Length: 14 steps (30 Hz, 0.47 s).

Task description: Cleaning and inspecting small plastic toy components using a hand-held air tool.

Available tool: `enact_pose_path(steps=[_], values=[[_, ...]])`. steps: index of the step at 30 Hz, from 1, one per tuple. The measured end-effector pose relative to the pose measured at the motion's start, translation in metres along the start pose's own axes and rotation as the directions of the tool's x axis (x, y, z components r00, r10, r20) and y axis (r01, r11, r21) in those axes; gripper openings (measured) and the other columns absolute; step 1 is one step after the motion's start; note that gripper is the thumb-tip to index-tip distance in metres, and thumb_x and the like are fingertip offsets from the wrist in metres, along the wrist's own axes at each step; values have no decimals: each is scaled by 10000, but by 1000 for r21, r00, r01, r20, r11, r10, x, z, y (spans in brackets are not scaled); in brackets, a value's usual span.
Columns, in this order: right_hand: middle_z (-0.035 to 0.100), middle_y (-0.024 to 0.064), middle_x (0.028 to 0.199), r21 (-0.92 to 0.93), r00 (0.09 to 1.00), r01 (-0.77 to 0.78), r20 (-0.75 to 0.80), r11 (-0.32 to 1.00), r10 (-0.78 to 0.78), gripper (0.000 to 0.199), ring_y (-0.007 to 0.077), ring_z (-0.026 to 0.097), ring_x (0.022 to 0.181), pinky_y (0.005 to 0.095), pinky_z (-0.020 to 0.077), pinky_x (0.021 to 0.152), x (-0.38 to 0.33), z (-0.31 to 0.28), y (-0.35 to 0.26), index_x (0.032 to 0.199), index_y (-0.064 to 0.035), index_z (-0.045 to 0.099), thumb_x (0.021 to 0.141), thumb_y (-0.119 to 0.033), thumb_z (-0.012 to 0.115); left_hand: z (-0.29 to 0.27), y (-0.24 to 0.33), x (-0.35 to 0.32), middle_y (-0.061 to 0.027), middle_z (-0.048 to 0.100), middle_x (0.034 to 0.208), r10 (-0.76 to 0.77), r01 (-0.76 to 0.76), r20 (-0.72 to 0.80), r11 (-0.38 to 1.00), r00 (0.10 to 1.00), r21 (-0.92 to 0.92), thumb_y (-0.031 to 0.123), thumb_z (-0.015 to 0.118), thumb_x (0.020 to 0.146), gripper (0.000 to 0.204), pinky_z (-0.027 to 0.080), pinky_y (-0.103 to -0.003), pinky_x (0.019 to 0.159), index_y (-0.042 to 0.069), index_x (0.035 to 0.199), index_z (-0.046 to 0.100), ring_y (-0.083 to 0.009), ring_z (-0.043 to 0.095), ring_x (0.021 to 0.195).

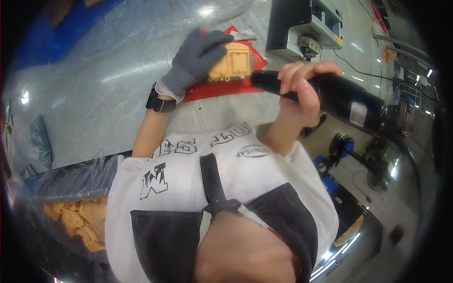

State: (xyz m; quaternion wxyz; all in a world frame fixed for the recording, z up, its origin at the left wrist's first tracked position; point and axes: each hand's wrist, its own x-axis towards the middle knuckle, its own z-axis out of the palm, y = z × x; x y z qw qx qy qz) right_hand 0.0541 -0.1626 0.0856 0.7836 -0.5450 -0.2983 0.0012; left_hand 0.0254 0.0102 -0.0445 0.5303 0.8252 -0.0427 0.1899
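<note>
My left hand [198,59] wears a grey knit glove and a black watch. It presses flat on a tan moulded plastic part [232,63] that lies on a red mat [212,89] on the grey bench. My bare right hand [299,89] grips a thick black cylindrical power tool [339,96]. The tool is held level just right of the part, its tip close to the part's edge. A black cable runs from the tool's rear toward the right.
A grey and black bench machine [302,26] stands behind the tool. Clear plastic sheeting [94,85] covers the bench to the left. A bag with several tan parts [80,219] sits at lower left. My white shirt and dark apron fill the lower centre.
</note>
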Motion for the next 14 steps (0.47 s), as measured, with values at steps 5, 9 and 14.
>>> enact_pose_path(steps=[5,9,14], values=[[435,76,583,-78,994,-105,-14,991,104,313,168,428,467,328,394,527,5,5,12,984,-31,393,690,-26,501,-3,4,1,-50,591,973,-35,35,20,999,999,0,192,529,791,251,391,-321,799,110,1018,595,-228,482,853],[443,77,583,-64,994,-97,48,993,100,299,167,431,468,327,396,525,3,7,14,959,-39,390,694,-21,526,-3,2,-2,-47,593,958,-17,17,13,1000,1000,7,199,536,784,251,391,-324,777,106,1009,597,-222,479,826],[468,87,602,-172,987,-62,133,983,85,292,178,451,465,355,425,542,4,8,19,948,-48,382,715,-51,558,-5,3,1,-50,597,959,-32,29,47,998,998,61,204,536,786,268,384,-325,810,91,1022,595,-202,476,875]])
